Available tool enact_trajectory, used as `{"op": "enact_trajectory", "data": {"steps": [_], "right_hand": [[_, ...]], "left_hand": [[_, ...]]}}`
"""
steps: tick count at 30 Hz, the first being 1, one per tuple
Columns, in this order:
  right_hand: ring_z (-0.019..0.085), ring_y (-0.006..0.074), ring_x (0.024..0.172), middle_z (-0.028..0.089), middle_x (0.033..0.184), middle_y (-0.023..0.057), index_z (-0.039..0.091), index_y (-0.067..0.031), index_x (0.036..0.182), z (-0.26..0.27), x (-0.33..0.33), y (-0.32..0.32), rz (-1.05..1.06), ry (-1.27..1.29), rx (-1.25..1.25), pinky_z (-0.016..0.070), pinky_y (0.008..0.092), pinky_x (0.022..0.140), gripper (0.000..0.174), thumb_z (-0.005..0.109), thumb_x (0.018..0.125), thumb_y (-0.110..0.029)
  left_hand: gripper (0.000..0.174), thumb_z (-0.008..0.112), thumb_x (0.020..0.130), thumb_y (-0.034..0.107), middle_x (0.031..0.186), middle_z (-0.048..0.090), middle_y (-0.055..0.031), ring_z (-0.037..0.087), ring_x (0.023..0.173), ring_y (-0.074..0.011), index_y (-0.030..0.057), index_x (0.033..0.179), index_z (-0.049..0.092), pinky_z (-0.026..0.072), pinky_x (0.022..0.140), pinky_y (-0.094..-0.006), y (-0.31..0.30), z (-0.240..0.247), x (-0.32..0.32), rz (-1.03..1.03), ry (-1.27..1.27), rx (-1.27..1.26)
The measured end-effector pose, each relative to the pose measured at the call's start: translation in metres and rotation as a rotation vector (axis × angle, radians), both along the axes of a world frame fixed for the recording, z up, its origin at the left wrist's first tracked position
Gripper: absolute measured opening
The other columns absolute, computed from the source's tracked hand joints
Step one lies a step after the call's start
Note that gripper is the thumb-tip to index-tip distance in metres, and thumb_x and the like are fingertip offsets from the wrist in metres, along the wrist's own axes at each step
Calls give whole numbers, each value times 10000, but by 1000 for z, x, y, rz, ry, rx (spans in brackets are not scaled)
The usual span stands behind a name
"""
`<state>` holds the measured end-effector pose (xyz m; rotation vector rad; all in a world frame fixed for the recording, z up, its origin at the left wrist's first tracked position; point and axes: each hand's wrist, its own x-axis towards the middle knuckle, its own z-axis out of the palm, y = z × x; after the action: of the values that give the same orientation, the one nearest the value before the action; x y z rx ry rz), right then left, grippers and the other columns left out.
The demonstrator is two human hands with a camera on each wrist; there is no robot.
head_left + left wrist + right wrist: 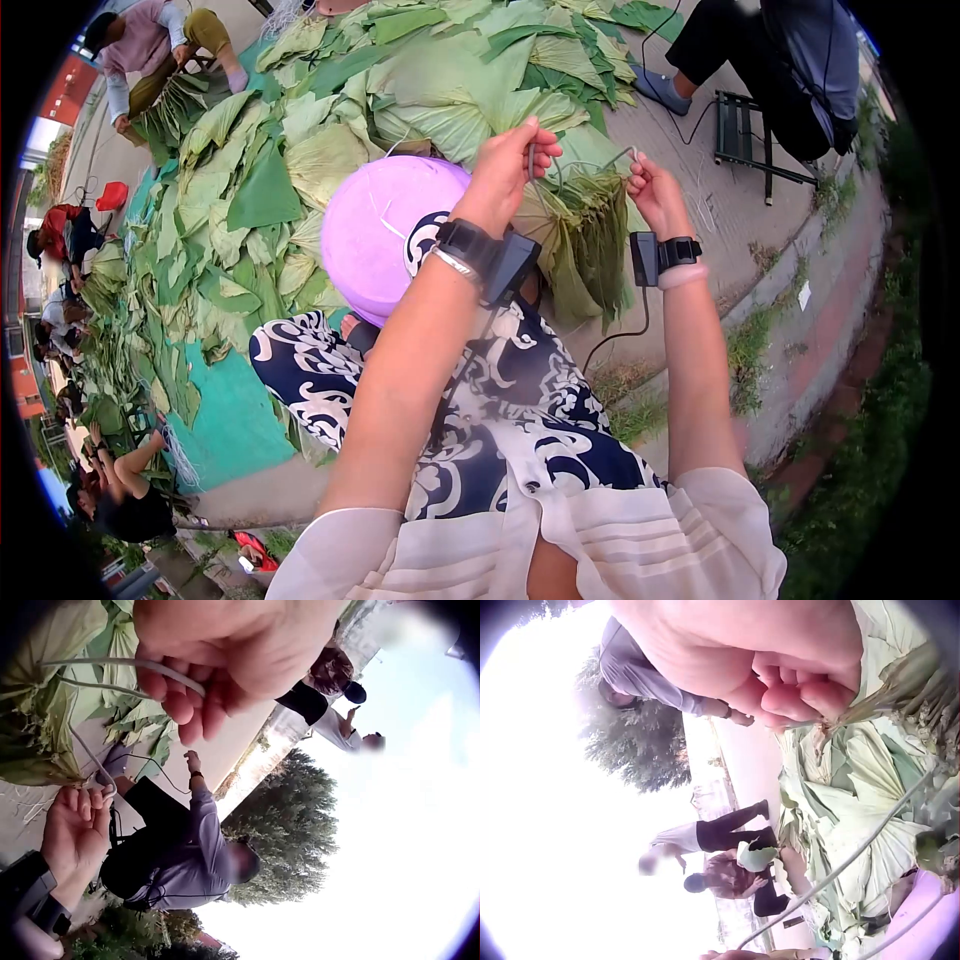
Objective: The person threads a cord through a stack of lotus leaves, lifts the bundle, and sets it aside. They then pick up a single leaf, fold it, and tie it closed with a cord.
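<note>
In two hands [512, 168], one cord [126, 662]

An outdoor work area is indicated: large green leaves [265, 190] are heaped over a green sheet [225, 410] laid on pavement [275, 490]. People [150, 50] are seated at the left, a low stool [745, 140] is placed at the right, and the paving is edged by grass [750, 350], with a tree [285, 825] and open sky [405, 825] seen beyond.
</note>
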<state>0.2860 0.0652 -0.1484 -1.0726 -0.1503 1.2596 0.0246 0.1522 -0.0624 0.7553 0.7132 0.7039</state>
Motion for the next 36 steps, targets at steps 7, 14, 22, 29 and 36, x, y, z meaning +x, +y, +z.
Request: {"op": "enact_trajectory", "data": {"steps": [7,14,22,29,36], "right_hand": [[429,94,600,525,751,11,585,17,1020,149,-23,89,139,-62,364,365,240,581,167,593,926,-120],[423,93,619,524,747,1,554,23,1058,266,-80,126,354,-79,701,354,235,610,197,572,946,-138],[414,95,622,524,773,19,519,58,1107,279,-162,158,535,-32,709,364,228,607,220,537,960,-104],[432,91,608,533,755,14,570,22,1023,203,-243,158,628,51,466,373,239,571,174,577,930,-126],[400,88,596,513,747,1,579,1,1000,116,-263,158,589,132,276,342,233,574,156,558,945,-144]], "left_hand": [[217,572,946,217,861,641,-95,577,726,-165,7,925,623,508,736,-346,95,101,-78,341,-303,107],[162,566,943,139,897,621,-103,530,769,-177,-13,926,619,457,805,-358,103,218,-191,319,-494,439],[184,541,948,110,945,597,-120,498,774,-177,-64,978,592,441,797,-360,81,253,-305,329,-478,614],[184,582,946,163,887,611,-95,516,757,-166,-19,951,608,457,765,-331,30,186,-347,713,-291,425],[209,571,960,220,931,621,-83,551,790,-153,15,981,606,476,784,-318,7,102,-384,802,-257,318]]}}
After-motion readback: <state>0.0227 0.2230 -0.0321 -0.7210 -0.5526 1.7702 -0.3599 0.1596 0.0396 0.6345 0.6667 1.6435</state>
